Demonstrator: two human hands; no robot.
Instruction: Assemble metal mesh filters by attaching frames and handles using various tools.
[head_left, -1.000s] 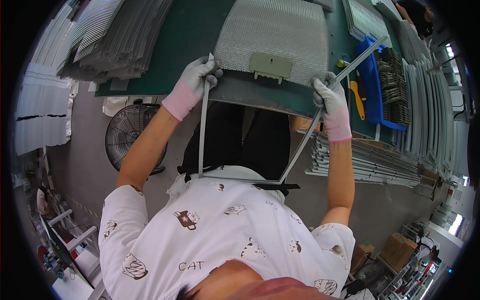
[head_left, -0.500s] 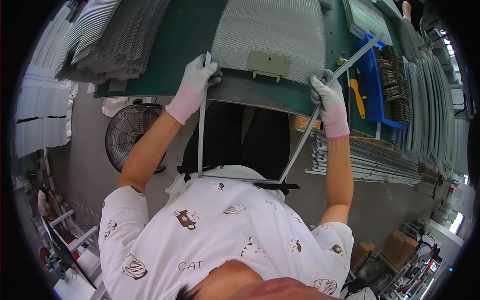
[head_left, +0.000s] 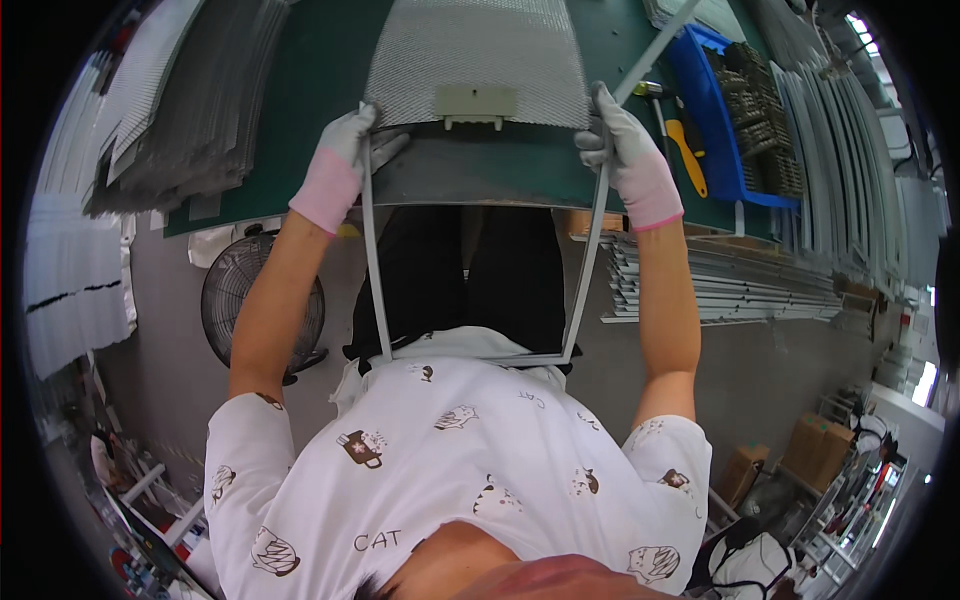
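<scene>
- Left hand, at eleven o'clock: thumb and outstretched fingers about one end of the frame, beside a corner of the mesh. Right hand, between one and two: clamped on the frame's far bend. Should either slacken, that side could twist or drop.
- Surface, across twelve: its near edge passes beneath the frame's sides; pressing down there could bow the thin strips.
- Stack, at ten: many sheets, edges uneven; a knock could fan them out.
- Frame, mid-view: three sides make a U open toward twelve, the fourth points off toward one. Its bottom, at six, lies by the shirt; leaning in could shove it out of square.
- Mesh, at twelve, between the hands: an uneven push could bend or snag its near edge.
- Bin, between one and two: the fourth side, swung clockwise, could strike it.
- Block, on the mesh's near edge: a tug could slide it off.
- Tool, at two: the right hand, moving outward, could nudge it.
</scene>
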